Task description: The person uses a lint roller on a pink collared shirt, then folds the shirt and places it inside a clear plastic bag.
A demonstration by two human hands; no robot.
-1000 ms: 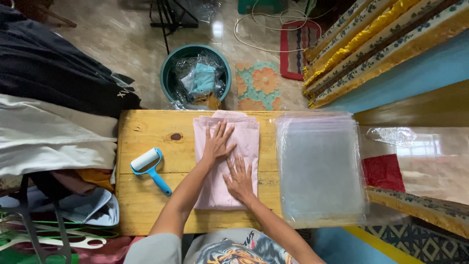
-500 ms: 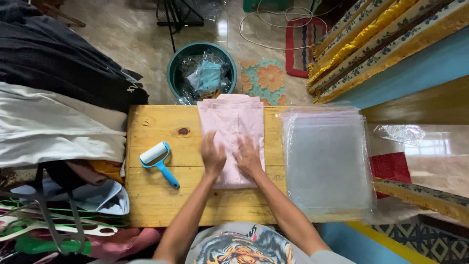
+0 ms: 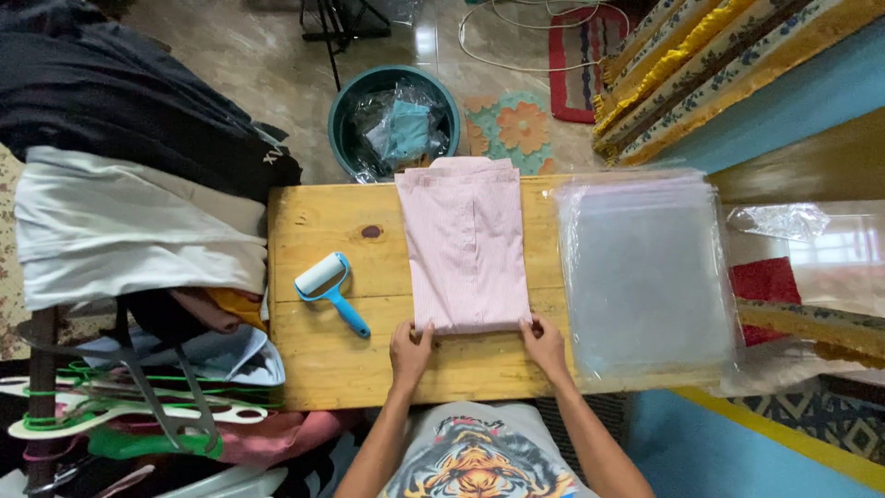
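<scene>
Head view: a folded pink garment (image 3: 466,242) lies lengthwise down the middle of the wooden worktop (image 3: 323,369), its far end reaching just past the far edge and its near end lying short of the near edge. The left hand (image 3: 410,349) and right hand (image 3: 544,343) sit at its two near corners, fingers curled onto the fold line, each pinching the cloth's edge lightly rather than lying flat on it. Both forearms come up from the near edge, roughly parallel, wrists low on the wood.

By the look of it, the step in hand is folding: the near end is gripped, ready to be lifted. The next move would call for raising both corners evenly so the fold stays square.

Toward the worktop's right edge lies a stack of clear plastic bags (image 3: 645,267); toward the left edge, a blue-handled lint roller (image 3: 328,288). Beyond the far edge stands a green bin (image 3: 346,120) on the floor.
</scene>
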